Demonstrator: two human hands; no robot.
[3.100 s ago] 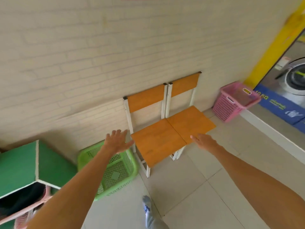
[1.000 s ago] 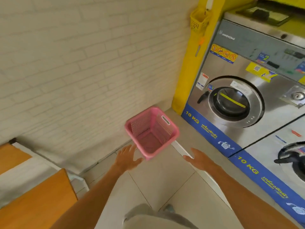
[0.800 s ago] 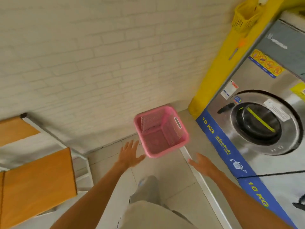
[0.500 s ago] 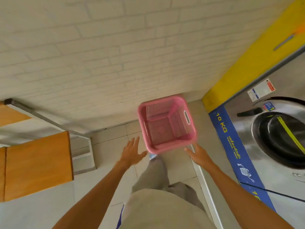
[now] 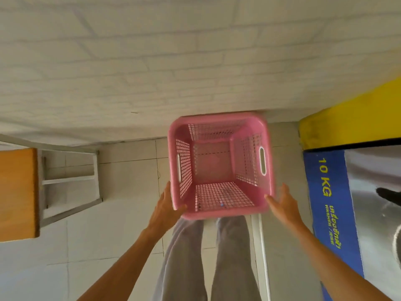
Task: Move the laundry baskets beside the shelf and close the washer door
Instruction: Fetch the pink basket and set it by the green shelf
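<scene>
An empty pink laundry basket [image 5: 219,210] stands on the tiled floor against the white brick wall, seen from straight above. My left hand [image 5: 166,206] is open at the basket's near left corner, its thumb touching the rim. My right hand [image 5: 282,203] is open at the near right corner, fingers spread close to the rim. Each side wall of the basket has a slot handle. The washer [image 5: 373,192] fills the right edge, with only a black part of its door showing. The shelf is out of view.
An orange-seated chair [image 5: 18,194] with a white metal frame stands at the left. A yellow pillar [image 5: 347,120] rises at the right beside the washer's blue 10 KG panel [image 5: 327,205]. My legs in grey trousers [image 5: 206,261] are directly below the basket.
I have walked from the chairs up to the pink basket and bent over it. Both hands have reached its near corners, and the view now looks straight down into it.
</scene>
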